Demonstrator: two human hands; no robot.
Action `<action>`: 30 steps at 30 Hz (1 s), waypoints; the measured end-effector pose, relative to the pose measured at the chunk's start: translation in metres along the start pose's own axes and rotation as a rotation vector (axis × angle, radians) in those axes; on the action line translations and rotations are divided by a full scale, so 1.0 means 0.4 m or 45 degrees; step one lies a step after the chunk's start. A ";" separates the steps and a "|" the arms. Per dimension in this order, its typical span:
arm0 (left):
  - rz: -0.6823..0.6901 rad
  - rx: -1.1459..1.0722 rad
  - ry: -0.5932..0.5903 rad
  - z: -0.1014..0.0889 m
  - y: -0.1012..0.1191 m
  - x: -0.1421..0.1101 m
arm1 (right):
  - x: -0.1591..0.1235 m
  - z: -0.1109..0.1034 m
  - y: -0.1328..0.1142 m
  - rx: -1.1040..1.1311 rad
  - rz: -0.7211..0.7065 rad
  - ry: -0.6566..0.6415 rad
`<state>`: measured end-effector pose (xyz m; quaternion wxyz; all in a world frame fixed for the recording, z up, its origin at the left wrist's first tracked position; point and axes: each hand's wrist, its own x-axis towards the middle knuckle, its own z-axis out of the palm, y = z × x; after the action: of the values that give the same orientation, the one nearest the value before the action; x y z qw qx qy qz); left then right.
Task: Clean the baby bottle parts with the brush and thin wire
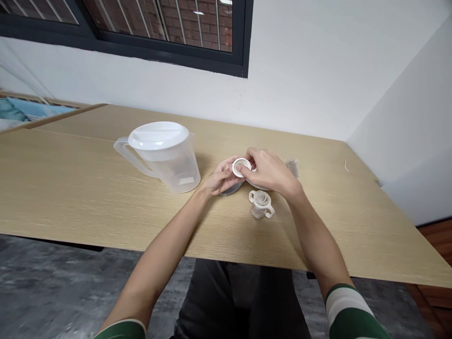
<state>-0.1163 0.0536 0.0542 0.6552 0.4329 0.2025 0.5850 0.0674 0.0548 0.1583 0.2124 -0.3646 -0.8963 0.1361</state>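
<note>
Above the table, both hands meet on a small round white cap [237,161] with a raised rim and a paler centre. My left hand [223,178] grips its left side, fingers curled behind it. From the right, my right hand [267,170] closes over it, with the thumb pressed into its middle. Just below the right hand stands a small clear cup [262,202] with two white handles and ring shapes on top. Part of a dark, shiny round dish [231,189] shows beneath the hands. Beside it, a pale round rim is mostly hidden under the right hand.
To the left stands a large translucent pitcher [165,157] with a white lid and side handle. A grey, fuzzy-edged object [293,168] lies behind my right wrist. A thin white strip [346,165] rests at the far right. The wall and window [169,28] border the table's back.
</note>
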 end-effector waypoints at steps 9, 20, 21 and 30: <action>0.030 0.038 -0.043 0.009 0.008 -0.001 | 0.004 0.002 -0.001 0.051 0.004 0.040; 0.023 0.068 -0.008 -0.002 0.003 0.001 | 0.005 0.004 0.000 0.055 0.007 0.062; 0.023 0.067 -0.009 -0.003 0.003 0.001 | 0.005 0.004 0.000 0.053 0.007 0.064; 0.022 0.015 -0.019 -0.003 0.001 0.003 | 0.007 0.005 0.003 0.060 0.010 0.062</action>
<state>-0.1174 0.0552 0.0543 0.6490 0.4429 0.1973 0.5863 0.0654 0.0573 0.1567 0.2421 -0.3664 -0.8860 0.1490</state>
